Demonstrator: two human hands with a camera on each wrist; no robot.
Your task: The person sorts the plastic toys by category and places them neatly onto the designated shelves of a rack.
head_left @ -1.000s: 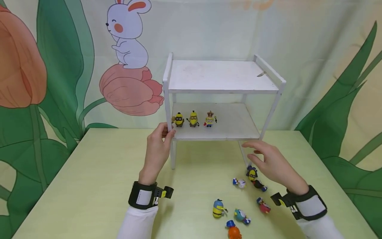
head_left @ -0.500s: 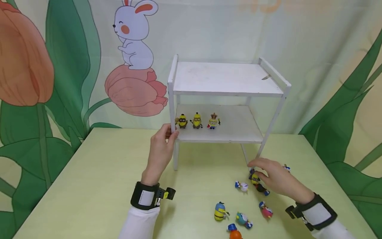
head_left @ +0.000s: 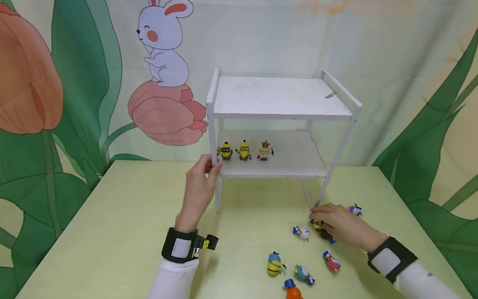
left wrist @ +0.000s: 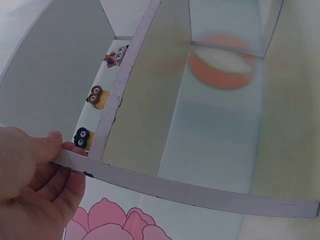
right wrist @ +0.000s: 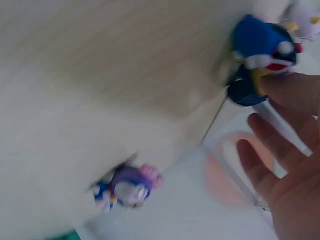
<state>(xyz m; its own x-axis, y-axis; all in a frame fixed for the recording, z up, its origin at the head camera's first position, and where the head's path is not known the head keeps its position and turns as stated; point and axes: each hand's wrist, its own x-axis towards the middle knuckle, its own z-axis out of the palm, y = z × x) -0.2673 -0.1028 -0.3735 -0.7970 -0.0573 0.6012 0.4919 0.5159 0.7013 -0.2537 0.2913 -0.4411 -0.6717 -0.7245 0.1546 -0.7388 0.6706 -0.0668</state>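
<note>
Two tiers: a white painted shelf (head_left: pixel 276 95) with chipped edges stands at the far edge of the pale yellow-green tabletop (head_left: pixel 149 207); its upper board bears a dark mark near the right end.
Lower board: three small figures stand upright in a row, apart from one another: a black-and-yellow goggled figure (head_left: pixel 226 152) nearest the left edge, a yellow-hooded figure (head_left: pixel 244 151) next, and a yellow figure wearing a brown crown (head_left: pixel 264 152) toward the middle.
Left hand (head_left: pixel 198 187): pinching the shelf's left front post at the lower board's front left corner.
Right hand (head_left: pixel 340 224): over the tabletop by the shelf's right front leg, bent fingers at a small yellow figure with dark blue parts (head_left: pixel 317 224), partly covered; whether they grasp it, I cannot tell.
Beside that hand: a dark figure with a blue cap (head_left: pixel 326 236) lies close to the partly covered one; a round white figure (head_left: pixel 301 232) lies leftward.
Tabletop's right edge: a purple figure with a pink part (head_left: pixel 354 209) is nearest it.
Toward the near edge: a pinkish-red figure (head_left: pixel 332 262), a blue-and-yellow figure (head_left: pixel 274 264), a round teal figure (head_left: pixel 304 274) and an orange figure with a blue hat (head_left: pixel 293 293), cut by the frame.
</note>
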